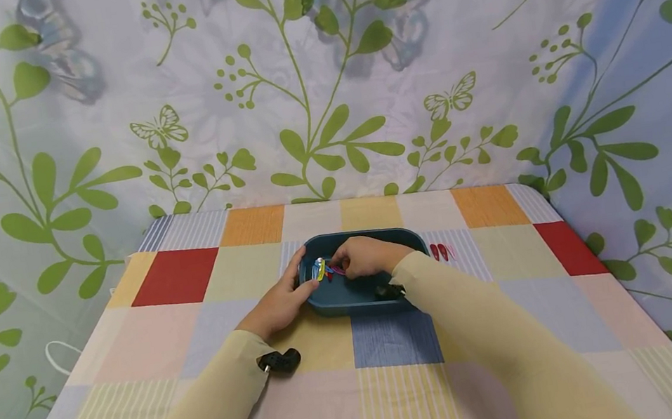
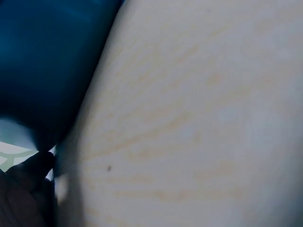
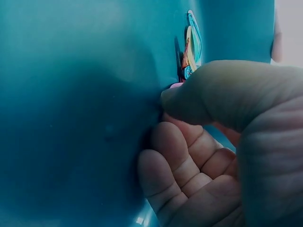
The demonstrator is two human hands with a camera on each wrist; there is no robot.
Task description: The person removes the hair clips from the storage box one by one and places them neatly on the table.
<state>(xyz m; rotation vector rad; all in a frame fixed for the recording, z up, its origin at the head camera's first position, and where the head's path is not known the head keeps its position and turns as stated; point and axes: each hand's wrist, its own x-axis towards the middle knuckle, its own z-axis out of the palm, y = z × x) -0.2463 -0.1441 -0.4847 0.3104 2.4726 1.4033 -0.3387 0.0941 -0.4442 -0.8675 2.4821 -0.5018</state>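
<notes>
A dark teal plastic tray (image 1: pixel 361 304) sits on the table. My left hand (image 1: pixel 281 303) rests against its left end, fingers fairly straight along the outside and thumb at the rim; in the left wrist view only dim fingers (image 2: pixel 33 172) show beside the tray wall (image 2: pixel 52 56). Inside the tray, my right hand (image 1: pixel 370 256) has thumb and forefinger together on a pink snap hair clip (image 3: pixel 176 85), mostly hidden by the thumb. Several coloured hair clips (image 1: pixel 320 268), yellow, blue and red, lie at the tray's left end, just beyond the right fingertips.
To the right of the tray, two red hair clips (image 1: pixel 439 252) and pink ones (image 1: pixel 450 251) lie on the patchwork tablecloth (image 1: pixel 311 411). A leaf-patterned curtain (image 1: pixel 319 84) hangs behind the table. A white cable (image 1: pixel 56 356) loops at the left edge.
</notes>
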